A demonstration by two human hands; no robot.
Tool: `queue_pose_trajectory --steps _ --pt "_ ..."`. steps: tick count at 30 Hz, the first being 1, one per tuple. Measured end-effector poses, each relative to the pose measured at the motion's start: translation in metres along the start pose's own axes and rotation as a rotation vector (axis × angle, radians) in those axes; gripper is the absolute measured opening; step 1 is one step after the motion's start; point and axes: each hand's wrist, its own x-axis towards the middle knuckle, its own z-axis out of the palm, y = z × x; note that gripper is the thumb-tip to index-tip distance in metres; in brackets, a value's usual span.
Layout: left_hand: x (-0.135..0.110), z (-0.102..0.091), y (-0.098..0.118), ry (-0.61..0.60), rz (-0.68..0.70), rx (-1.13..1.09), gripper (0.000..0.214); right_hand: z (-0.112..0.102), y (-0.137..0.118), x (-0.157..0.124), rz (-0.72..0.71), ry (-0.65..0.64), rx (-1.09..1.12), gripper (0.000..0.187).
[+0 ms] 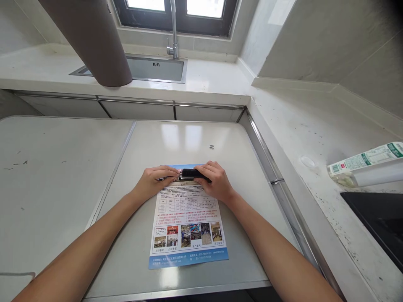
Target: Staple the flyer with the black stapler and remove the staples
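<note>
A printed flyer (188,228) with tables and small photos lies flat on a white table top (176,142). Across the flyer's far edge lies a black stapler (190,173). My right hand (215,181) is closed over the stapler's right part, fingers on top of it. My left hand (155,180) pinches its metal left end, fingers curled together. Both forearms reach in from the bottom of the view. A small strip of staples (212,147) lies on the table beyond the hands.
Behind the table runs a white counter with a steel sink (147,69) and a tap (173,29) under a window. A brown cylinder (94,42) hangs at upper left. On the right counter lie a wrapped packet (365,164) and a black hob (378,222).
</note>
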Motion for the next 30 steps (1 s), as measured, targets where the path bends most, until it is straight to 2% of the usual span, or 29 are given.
queue_pose_trajectory --steps 8,21,24,30 --pt "0.0 0.0 -0.001 0.009 0.009 0.018 0.016 0.0 0.0 0.0 -0.02 0.025 0.007 0.021" --pt "-0.002 -0.001 -0.005 -0.025 0.005 0.048 0.018 -0.001 0.0 0.001 0.017 -0.009 0.006 0.022" --pt "-0.003 -0.004 -0.009 -0.045 0.006 0.073 0.019 -0.002 0.001 0.001 0.036 0.013 0.002 0.021" --pt "-0.006 -0.011 -0.018 -0.01 0.021 0.101 0.018 -0.006 0.0 0.0 0.085 0.091 0.056 0.018"
